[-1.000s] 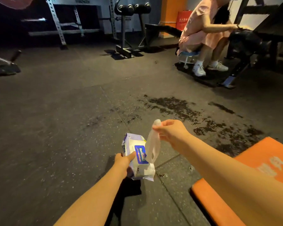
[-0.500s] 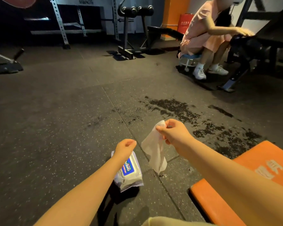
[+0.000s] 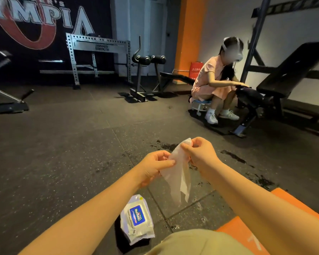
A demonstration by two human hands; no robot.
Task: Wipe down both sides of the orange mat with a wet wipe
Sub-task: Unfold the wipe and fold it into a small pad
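Reaches forward with both bare arms, hands close together above the dark floor. Pinches the top end of the wet wipe between thumb and fingertips of the right hand. Pinches its left edge, lower down, with the left hand, fingers curled. Holds the wipe's long axis near upright, loose end pointing down. Leaves the wipe pack flat on the floor, near and below the hands, lid seemingly shut. Keeps the wipe apart from the orange mat at near right.
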